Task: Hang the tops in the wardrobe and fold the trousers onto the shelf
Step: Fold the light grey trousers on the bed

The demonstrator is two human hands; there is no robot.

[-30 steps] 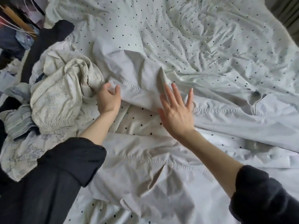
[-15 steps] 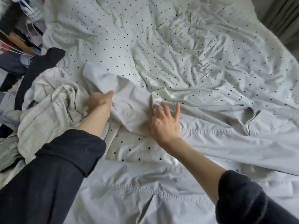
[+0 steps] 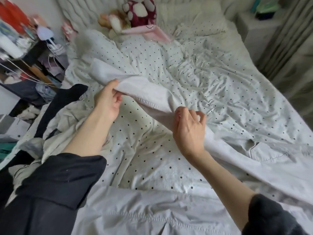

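Note:
Pale grey trousers (image 3: 237,160) lie spread across the dotted bed cover (image 3: 211,85). One leg (image 3: 149,94) is lifted off the bed. My left hand (image 3: 108,100) grips that leg near its hem, thumb on top and fingers curled underneath. My right hand (image 3: 189,126) pinches the same leg further along, at its lower edge. The other leg (image 3: 144,214) lies flat along the near edge of the bed. A back pocket (image 3: 269,151) shows at the right.
A heap of cream and black clothes (image 3: 55,119) lies at the bed's left edge. A cluttered dark shelf unit (image 3: 28,68) stands further left. Soft toys (image 3: 135,12) and a pink item (image 3: 152,31) sit at the headboard. Curtains (image 3: 291,48) hang at the right.
Both hands went from lying on the trouser leg to gripping it, and have lifted it off the bed. My view has tilted up toward the headboard.

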